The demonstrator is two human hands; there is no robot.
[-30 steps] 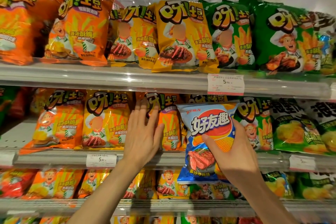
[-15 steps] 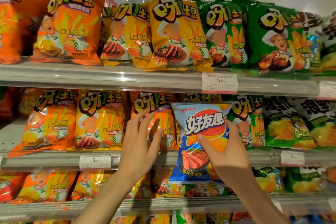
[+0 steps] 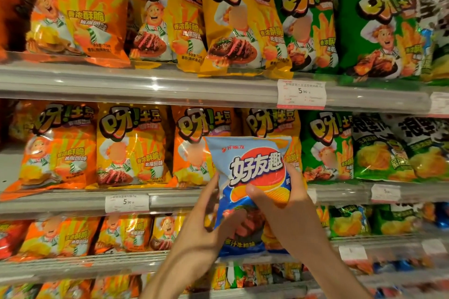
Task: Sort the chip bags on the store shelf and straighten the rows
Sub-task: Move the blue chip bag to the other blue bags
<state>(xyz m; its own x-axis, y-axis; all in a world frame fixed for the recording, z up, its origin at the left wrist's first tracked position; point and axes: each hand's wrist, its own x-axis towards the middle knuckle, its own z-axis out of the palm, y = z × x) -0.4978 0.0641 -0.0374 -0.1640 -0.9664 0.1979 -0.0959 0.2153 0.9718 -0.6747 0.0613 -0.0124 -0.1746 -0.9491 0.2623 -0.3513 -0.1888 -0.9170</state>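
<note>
A blue chip bag [image 3: 252, 167] with a red and orange oval is held upright in front of the middle shelf [image 3: 170, 198]. My right hand [image 3: 286, 211] grips its right side, thumb across the front. My left hand [image 3: 206, 228] holds its lower left edge, thumb on the front. Behind the bag stand an orange bag [image 3: 192, 150] and a partly hidden yellow bag [image 3: 272, 124] in the middle row.
The top shelf [image 3: 145, 85] carries orange, yellow and green bags. The middle row runs orange, yellow, orange, yellow, green [image 3: 325, 148], then black-and-green bags [image 3: 388, 150]. Lower shelves hold more bags. Price tags [image 3: 301, 93] hang on the shelf edges.
My left hand left the orange bag on the middle shelf and came right to take the blue bag's lower left edge. The camera moved closer to the shelves.
</note>
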